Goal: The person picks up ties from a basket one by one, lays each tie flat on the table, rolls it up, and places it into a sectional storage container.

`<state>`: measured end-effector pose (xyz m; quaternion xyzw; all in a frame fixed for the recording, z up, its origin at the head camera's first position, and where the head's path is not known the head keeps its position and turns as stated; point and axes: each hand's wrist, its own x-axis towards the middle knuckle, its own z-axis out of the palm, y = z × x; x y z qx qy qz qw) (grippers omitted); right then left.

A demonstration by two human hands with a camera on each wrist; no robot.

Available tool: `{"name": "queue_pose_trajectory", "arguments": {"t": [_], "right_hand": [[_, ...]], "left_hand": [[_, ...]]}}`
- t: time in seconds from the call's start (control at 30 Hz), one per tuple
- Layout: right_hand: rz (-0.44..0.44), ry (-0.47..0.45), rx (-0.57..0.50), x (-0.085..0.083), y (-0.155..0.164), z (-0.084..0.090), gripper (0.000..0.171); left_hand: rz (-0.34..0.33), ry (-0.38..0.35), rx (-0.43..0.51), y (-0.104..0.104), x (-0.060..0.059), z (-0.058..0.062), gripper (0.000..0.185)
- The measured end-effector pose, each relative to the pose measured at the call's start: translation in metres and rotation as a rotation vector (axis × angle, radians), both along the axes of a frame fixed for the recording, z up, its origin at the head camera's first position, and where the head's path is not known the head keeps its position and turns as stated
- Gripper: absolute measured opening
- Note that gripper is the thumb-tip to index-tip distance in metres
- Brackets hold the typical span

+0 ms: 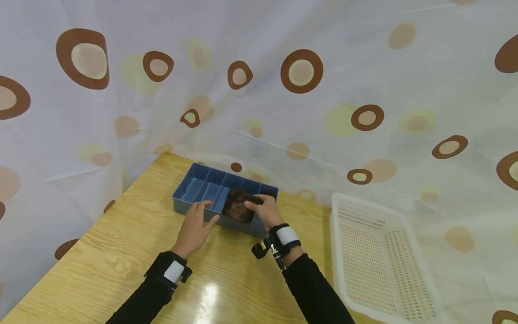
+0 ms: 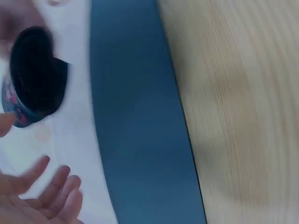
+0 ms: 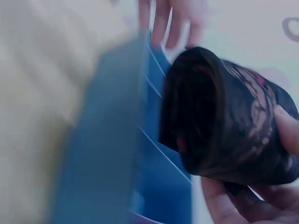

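My right hand grips a dark roll of patterned cloth above a blue divided box. Thumb on one side and fingers beneath, it holds the roll in the right wrist view, where the hollow end of the cloth faces the camera. My left hand is at the box's front rim, fingers spread and holding nothing. In the left wrist view, that left hand is apart from the dark roll. Part of the box's right side is hidden behind the cloth and right hand.
The box stands on a wooden table, near a patterned sheet hanging behind. A white perforated basket is at the right. Thin dividers split the box into several compartments; something dark shows in the right-hand one.
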<state>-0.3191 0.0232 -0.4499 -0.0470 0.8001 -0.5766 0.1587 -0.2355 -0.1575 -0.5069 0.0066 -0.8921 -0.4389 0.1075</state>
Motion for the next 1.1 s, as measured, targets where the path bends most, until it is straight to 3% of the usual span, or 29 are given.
{"name": "queue_pose_trajectory", "arguments": {"t": [0.07, 0.13, 0.23, 0.33, 0.47, 0.53, 0.6, 0.67, 0.73, 0.83, 0.93, 1.1], "right_hand": [[-0.052, 0.114, 0.100, -0.014, -0.006, 0.008, 0.036], [-0.052, 0.214, 0.225, -0.026, -0.016, 0.011, 0.038], [-0.012, 0.296, 0.371, -0.037, -0.037, 0.011, 0.038], [0.020, 0.300, 0.482, -0.052, -0.050, -0.005, 0.043], [0.036, 0.256, 0.544, -0.108, -0.049, -0.073, 0.061], [0.068, 0.249, 0.527, -0.136, -0.044, -0.108, 0.068], [0.129, 0.176, 0.483, -0.150, -0.040, -0.124, 0.068], [0.199, 0.140, 0.424, -0.153, -0.031, -0.129, 0.064], [0.267, 0.173, 0.391, -0.152, -0.024, -0.132, 0.062], [0.294, 0.242, 0.422, -0.156, -0.018, -0.143, 0.059], [0.232, 0.315, 0.525, -0.162, -0.022, -0.159, 0.059], [0.139, 0.379, 0.717, -0.179, -0.040, -0.196, 0.074]], "left_hand": [[0.017, 0.058, -0.154, -0.004, -0.008, -0.006, 0.056], [0.023, 0.056, -0.244, -0.007, -0.016, -0.012, 0.061], [0.049, 0.032, -0.309, -0.010, -0.023, -0.020, 0.063], [0.086, 0.027, -0.323, -0.009, -0.027, -0.023, 0.060], [0.089, 0.043, -0.346, -0.006, -0.029, -0.021, 0.060], [0.082, 0.061, -0.345, -0.006, -0.029, -0.021, 0.061], [0.078, 0.072, -0.330, -0.008, -0.030, -0.021, 0.061], [0.071, 0.077, -0.320, -0.007, -0.030, -0.021, 0.061], [0.062, 0.076, -0.313, -0.006, -0.030, -0.022, 0.061], [0.049, 0.065, -0.312, -0.005, -0.030, -0.020, 0.060], [0.033, 0.045, -0.293, -0.003, -0.031, -0.018, 0.061], [0.034, 0.012, -0.282, -0.001, -0.034, -0.014, 0.063]]}}
